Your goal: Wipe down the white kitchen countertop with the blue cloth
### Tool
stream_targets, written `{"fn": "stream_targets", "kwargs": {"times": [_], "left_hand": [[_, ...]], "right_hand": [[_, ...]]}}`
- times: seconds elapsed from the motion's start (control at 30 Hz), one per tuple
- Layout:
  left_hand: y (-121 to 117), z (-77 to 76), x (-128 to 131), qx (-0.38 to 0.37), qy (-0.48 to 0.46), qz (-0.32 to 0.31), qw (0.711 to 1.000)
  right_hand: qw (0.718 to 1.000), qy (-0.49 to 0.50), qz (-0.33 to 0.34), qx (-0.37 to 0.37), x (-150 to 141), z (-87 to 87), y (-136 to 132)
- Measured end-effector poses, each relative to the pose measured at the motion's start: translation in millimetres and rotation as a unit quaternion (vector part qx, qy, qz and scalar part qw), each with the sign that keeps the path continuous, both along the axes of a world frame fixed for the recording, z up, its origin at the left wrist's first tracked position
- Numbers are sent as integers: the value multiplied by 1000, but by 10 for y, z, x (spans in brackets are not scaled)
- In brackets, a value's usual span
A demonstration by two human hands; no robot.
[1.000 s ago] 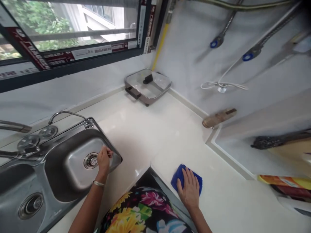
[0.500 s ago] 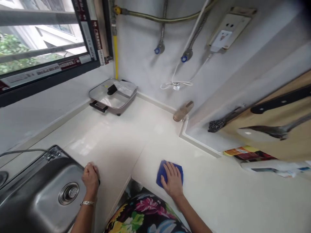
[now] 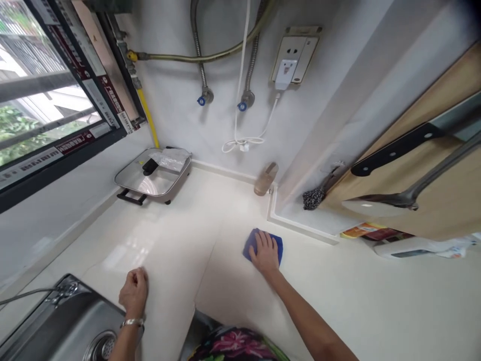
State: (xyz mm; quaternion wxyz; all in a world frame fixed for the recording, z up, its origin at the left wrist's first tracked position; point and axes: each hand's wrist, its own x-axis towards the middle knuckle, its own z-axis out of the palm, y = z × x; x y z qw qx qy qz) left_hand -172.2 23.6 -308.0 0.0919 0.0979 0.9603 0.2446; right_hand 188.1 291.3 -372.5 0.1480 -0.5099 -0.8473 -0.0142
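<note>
My right hand [image 3: 266,254] lies over a folded blue cloth [image 3: 278,245], pressing it to the white countertop [image 3: 173,250]. Its fingers are spread across the cloth, whose corners show on both sides. My left hand [image 3: 134,292], with a bracelet at the wrist, rests closed in a loose fist on the counter, just beside the steel sink [image 3: 67,321]. Nothing shows in that fist.
An electric pan [image 3: 152,178] with a glass lid stands in the back corner. A brownish bottle [image 3: 266,179] is by the wall. On the right, a knife [image 3: 398,148] and a ladle [image 3: 408,198] hang before a wooden board [image 3: 438,210], near a dark scrubber [image 3: 313,198].
My right hand has slid the blue cloth farther forward, nearer the wall corner. The left fist has shifted forward along the sink edge. The camera view has also turned.
</note>
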Motion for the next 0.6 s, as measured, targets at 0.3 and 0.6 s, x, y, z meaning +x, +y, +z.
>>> {"fn": "stream_targets", "kwargs": {"times": [0.3, 0.6], "left_hand": [[73, -4, -95, -79, -18, -21, 997], [56, -151, -242, -106, -23, -9, 994]], "right_hand": [[993, 24, 113, -35, -787, 63, 686], [997, 60, 46, -22, -1044, 19, 1605]]}}
